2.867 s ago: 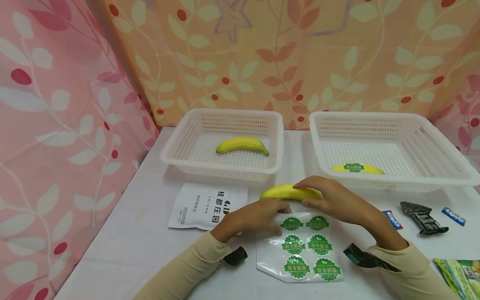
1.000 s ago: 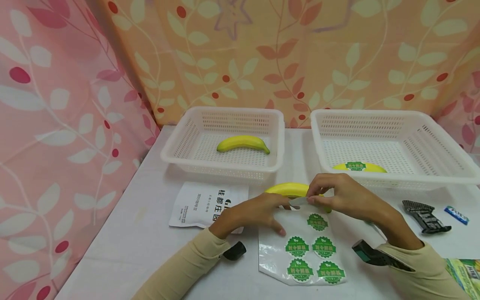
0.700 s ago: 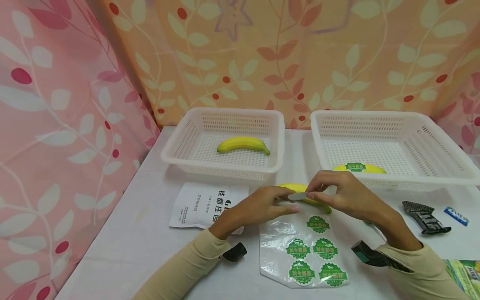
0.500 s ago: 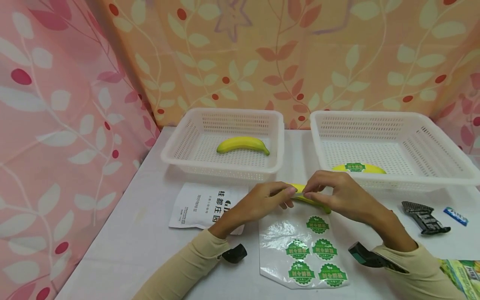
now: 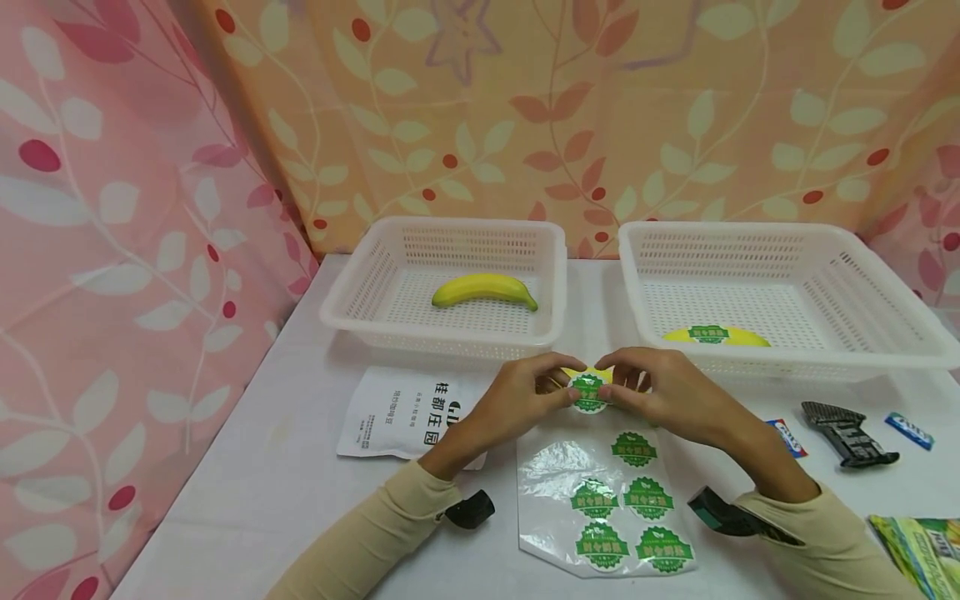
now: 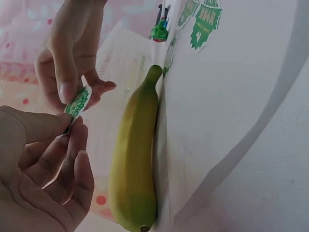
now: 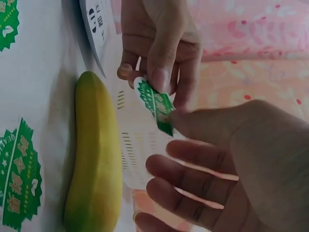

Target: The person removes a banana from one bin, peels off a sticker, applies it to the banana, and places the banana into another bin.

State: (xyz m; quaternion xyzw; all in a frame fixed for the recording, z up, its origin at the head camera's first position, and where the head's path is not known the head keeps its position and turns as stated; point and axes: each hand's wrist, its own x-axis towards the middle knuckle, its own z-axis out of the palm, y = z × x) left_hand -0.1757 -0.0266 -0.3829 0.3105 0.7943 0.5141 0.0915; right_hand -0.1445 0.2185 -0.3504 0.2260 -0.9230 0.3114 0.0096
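Note:
A round green-and-white sticker [image 5: 589, 393] is held up between both hands. My left hand [image 5: 516, 402] pinches its left edge between thumb and fingers, and my right hand [image 5: 667, 393] pinches the right edge. Both wrist views show thumbs on the printed face and the sticker slightly bent. Behind it a yellow banana with greenish ends [image 6: 135, 159] lies on the white table, mostly covered by hands and sticker in the head view. Just below the hands lies a glossy sticker sheet [image 5: 551, 525], with several green stickers on it and a bare upper left spot.
A white basket [image 5: 442, 337] at back left holds one banana [image 5: 483, 289]. Another basket [image 5: 795, 360] at back right holds a banana bearing a green sticker [image 5: 708, 335]. A white pouch [image 5: 390, 417] lies left; small wrapped packets [image 5: 847, 437] and a colourful packet [image 5: 918, 546] lie right.
My right hand went from the banana to the sheet and peeled off the upper left sticker. My left hand left the sheet and took the sticker's other edge; its printed face now shows.

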